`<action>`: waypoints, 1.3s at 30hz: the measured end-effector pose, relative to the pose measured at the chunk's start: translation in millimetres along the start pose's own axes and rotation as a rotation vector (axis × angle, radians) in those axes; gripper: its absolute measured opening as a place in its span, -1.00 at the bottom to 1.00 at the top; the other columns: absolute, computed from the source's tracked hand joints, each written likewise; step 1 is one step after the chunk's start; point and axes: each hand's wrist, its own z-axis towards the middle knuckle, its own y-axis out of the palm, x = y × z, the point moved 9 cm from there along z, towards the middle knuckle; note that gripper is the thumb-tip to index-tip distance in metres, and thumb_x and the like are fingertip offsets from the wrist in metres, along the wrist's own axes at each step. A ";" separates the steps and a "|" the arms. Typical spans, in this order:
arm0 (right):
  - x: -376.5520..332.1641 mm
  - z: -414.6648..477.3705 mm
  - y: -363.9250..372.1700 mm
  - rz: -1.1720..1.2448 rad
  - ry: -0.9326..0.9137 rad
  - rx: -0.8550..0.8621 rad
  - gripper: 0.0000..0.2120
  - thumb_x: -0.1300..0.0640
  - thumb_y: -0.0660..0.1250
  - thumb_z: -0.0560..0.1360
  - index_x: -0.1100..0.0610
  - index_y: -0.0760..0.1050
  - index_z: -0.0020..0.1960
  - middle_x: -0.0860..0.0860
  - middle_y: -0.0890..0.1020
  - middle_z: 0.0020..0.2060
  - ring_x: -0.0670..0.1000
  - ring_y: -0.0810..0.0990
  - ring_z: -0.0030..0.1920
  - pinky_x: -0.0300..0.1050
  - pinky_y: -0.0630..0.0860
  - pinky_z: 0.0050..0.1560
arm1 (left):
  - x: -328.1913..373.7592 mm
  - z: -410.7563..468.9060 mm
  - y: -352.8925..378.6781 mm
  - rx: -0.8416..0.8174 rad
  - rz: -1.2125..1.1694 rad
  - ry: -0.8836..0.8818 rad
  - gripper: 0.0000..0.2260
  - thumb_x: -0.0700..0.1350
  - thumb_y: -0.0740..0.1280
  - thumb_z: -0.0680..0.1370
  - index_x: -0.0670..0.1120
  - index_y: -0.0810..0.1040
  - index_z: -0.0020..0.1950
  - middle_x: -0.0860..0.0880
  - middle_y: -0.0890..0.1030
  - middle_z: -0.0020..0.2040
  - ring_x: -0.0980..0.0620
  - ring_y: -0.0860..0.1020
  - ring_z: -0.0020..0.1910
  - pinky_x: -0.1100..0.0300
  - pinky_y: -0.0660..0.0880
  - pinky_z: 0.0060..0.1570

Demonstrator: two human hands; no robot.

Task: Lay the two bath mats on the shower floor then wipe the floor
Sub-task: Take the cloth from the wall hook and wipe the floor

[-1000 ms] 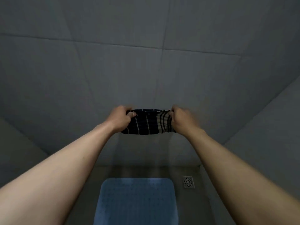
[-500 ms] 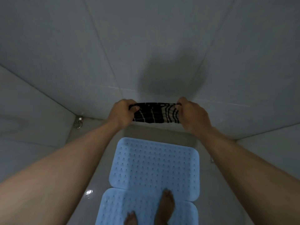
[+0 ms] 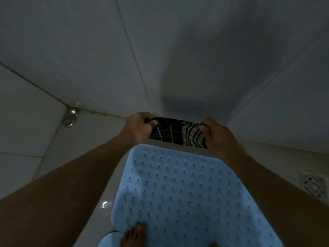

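A dark striped cloth (image 3: 175, 131) is stretched between my two hands, above the far edge of the mat. My left hand (image 3: 138, 126) grips its left end and my right hand (image 3: 216, 135) grips its right end. A light blue bath mat (image 3: 179, 193) dotted with small holes lies flat on the shower floor below my arms. The corner of a second blue mat (image 3: 108, 240) shows at the bottom edge, meeting the first one. My bare foot (image 3: 132, 235) rests on the near edge of the mats.
Grey tiled walls close in ahead and on both sides. A round metal drain (image 3: 69, 120) sits in the far left floor corner, and a square drain grate (image 3: 314, 187) is on the right. Wet floor (image 3: 105, 205) glints left of the mat.
The view has tilted from the wall down toward the floor, bringing the mats and drains into sight. Both hands still hold the cloth taut, now lower and closer to the floor.
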 end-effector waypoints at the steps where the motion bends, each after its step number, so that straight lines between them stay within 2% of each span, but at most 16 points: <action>1: 9.2 4.4 22.9 0.033 -0.007 0.001 -0.78 0.12 0.12 0.68 0.17 0.50 0.12 0.05 0.63 -0.11 0.04 0.54 -0.13 -0.15 0.33 -0.21 | -19.1 10.2 10.3 0.012 -0.046 -0.004 -0.88 -0.13 0.38 0.56 -0.04 0.58 -0.19 -0.03 0.61 -0.28 0.05 0.53 -0.27 0.23 0.44 -0.19; 5: 42.2 23.7 100.8 0.144 0.009 -0.036 -0.77 0.09 0.18 0.66 0.20 0.54 0.01 0.07 0.60 -0.20 0.04 0.54 -0.18 -0.12 0.42 -0.19 | -87.2 41.5 42.5 0.025 -0.083 -0.042 -0.94 -0.15 0.44 0.52 -0.08 0.61 -0.14 0.01 0.63 -0.25 0.10 0.56 -0.27 0.39 0.46 -0.33; 8: 61.5 41.0 147.8 0.169 0.025 -0.142 -0.73 0.08 0.21 0.65 0.23 0.53 -0.10 0.09 0.58 -0.26 0.03 0.53 -0.23 -0.36 0.34 -0.33 | -134.9 68.2 61.4 -0.039 -0.023 -0.099 -0.92 -0.09 0.49 0.48 -0.09 0.69 -0.13 0.02 0.68 -0.17 0.11 0.60 -0.13 0.43 0.41 -0.26; 11: 76.1 65.2 183.4 0.123 0.034 -0.198 -0.72 0.07 0.20 0.66 0.24 0.55 -0.05 0.11 0.63 -0.17 0.03 0.55 -0.16 -0.25 0.34 -0.32 | -166.0 94.4 78.6 -0.073 0.034 -0.113 -0.92 -0.06 0.50 0.46 0.00 0.67 -0.23 0.06 0.67 -0.20 0.13 0.59 -0.13 0.34 0.42 -0.20; 14: 90.5 90.3 206.7 0.023 0.059 -0.138 -0.71 0.04 0.18 0.66 0.22 0.54 -0.05 0.05 0.59 -0.19 0.08 0.58 -0.08 -0.18 0.30 -0.26 | -178.8 120.3 94.2 -0.016 0.071 -0.055 -0.88 -0.09 0.51 0.46 0.03 0.64 -0.27 0.08 0.65 -0.25 0.10 0.61 -0.13 0.31 0.45 -0.13; 16: 92.3 100.2 205.2 -0.082 0.085 0.031 -0.68 -0.02 0.19 0.65 0.21 0.57 -0.01 0.15 0.65 -0.14 0.17 0.62 -0.05 -0.16 0.37 -0.20 | -181.6 132.0 95.9 0.125 0.069 -0.001 -0.91 -0.05 0.51 0.45 -0.03 0.66 -0.11 -0.02 0.68 -0.11 -0.02 0.63 -0.02 0.21 0.52 0.00; 17: 87.0 100.1 198.7 -0.159 0.071 0.162 -0.68 -0.04 0.21 0.63 0.21 0.57 0.02 0.18 0.65 -0.09 0.20 0.61 -0.03 -0.11 0.42 -0.16 | -179.2 129.8 90.4 0.270 0.125 0.036 -0.82 0.00 0.48 0.47 -0.05 0.64 -0.01 -0.07 0.66 -0.03 -0.08 0.61 0.02 0.13 0.53 0.04; 19: 70.3 91.3 192.5 -0.315 -0.002 0.380 -0.73 -0.01 0.30 0.59 0.21 0.54 0.04 0.21 0.62 -0.04 0.25 0.58 0.00 0.04 0.48 -0.10 | -160.8 107.7 86.4 0.569 0.294 0.199 -0.77 0.05 0.38 0.51 -0.08 0.57 0.03 -0.14 0.59 -0.02 -0.18 0.54 -0.01 0.02 0.49 -0.04; 20: 62.6 84.9 197.0 -0.366 -0.046 0.438 -0.77 0.03 0.35 0.55 0.22 0.53 0.02 0.22 0.61 -0.05 0.27 0.57 -0.02 0.08 0.49 -0.11 | -150.9 94.9 96.7 0.614 0.349 0.305 -0.79 0.04 0.34 0.53 -0.09 0.55 -0.01 -0.15 0.58 -0.06 -0.19 0.53 -0.07 0.01 0.47 -0.12; 22: 56.6 74.2 217.6 -0.398 -0.108 0.406 -0.85 0.19 0.43 0.43 0.22 0.54 -0.05 0.22 0.60 -0.11 0.28 0.57 -0.09 0.09 0.50 -0.16 | -145.1 83.8 137.1 0.438 0.470 0.440 -0.80 0.04 0.29 0.57 -0.09 0.53 -0.03 -0.12 0.57 -0.08 -0.18 0.54 -0.09 0.04 0.45 -0.18; 25: 66.5 68.0 253.8 -0.390 -0.150 0.232 -0.74 0.31 0.40 0.36 0.25 0.57 0.05 0.22 0.62 0.00 0.28 0.58 0.03 0.11 0.53 -0.03 | -166.8 89.6 168.3 0.211 0.595 0.336 -0.70 0.09 0.23 0.62 -0.08 0.52 0.21 -0.10 0.53 0.15 -0.13 0.47 0.16 0.02 0.48 0.03; 27: 71.4 67.5 268.8 -0.369 -0.164 0.126 -0.63 0.20 0.30 0.53 0.25 0.48 0.31 0.22 0.50 0.31 0.26 0.43 0.36 0.15 0.38 0.31 | -169.2 95.6 168.2 0.197 0.579 0.301 -0.60 0.09 0.21 0.63 -0.09 0.42 0.40 -0.13 0.46 0.29 -0.15 0.40 0.26 0.00 0.44 0.17; 29: 77.7 66.2 279.1 -0.337 -0.125 0.021 -0.53 0.01 0.09 0.67 0.17 0.25 0.52 0.16 0.21 0.55 0.16 0.10 0.56 0.15 0.06 0.51 | -167.1 97.9 173.8 0.173 0.591 0.312 -0.51 0.08 0.15 0.66 -0.09 0.26 0.54 -0.17 0.37 0.40 -0.17 0.34 0.35 -0.02 0.38 0.28; 32: 81.6 66.5 288.4 -0.344 -0.070 -0.060 -0.43 -0.14 -0.11 0.67 0.01 -0.11 0.62 0.10 -0.10 0.61 0.09 -0.17 0.59 0.11 -0.20 0.53 | -180.6 102.9 181.9 0.102 0.677 0.261 -0.48 0.11 0.00 0.69 0.00 0.01 0.63 -0.15 0.08 0.60 -0.17 0.02 0.57 -0.10 0.03 0.52; 34: 86.8 67.0 294.2 -0.368 -0.025 -0.136 -0.42 -0.18 -0.18 0.66 -0.05 -0.26 0.60 0.08 -0.24 0.59 0.06 -0.29 0.57 0.08 -0.31 0.52 | -189.6 103.6 187.9 0.042 0.700 0.231 -0.47 0.13 -0.09 0.69 0.04 -0.15 0.63 -0.09 -0.14 0.63 -0.11 -0.20 0.59 -0.13 -0.18 0.54; 39: 93.3 63.2 294.2 -0.382 -0.004 -0.199 -0.42 -0.19 -0.19 0.66 -0.08 -0.33 0.58 0.04 -0.32 0.57 0.01 -0.36 0.55 0.04 -0.35 0.52 | -194.5 103.7 196.5 -0.013 0.747 0.188 -0.45 0.16 -0.15 0.67 0.07 -0.30 0.60 -0.07 -0.29 0.61 -0.10 -0.32 0.57 -0.13 -0.28 0.51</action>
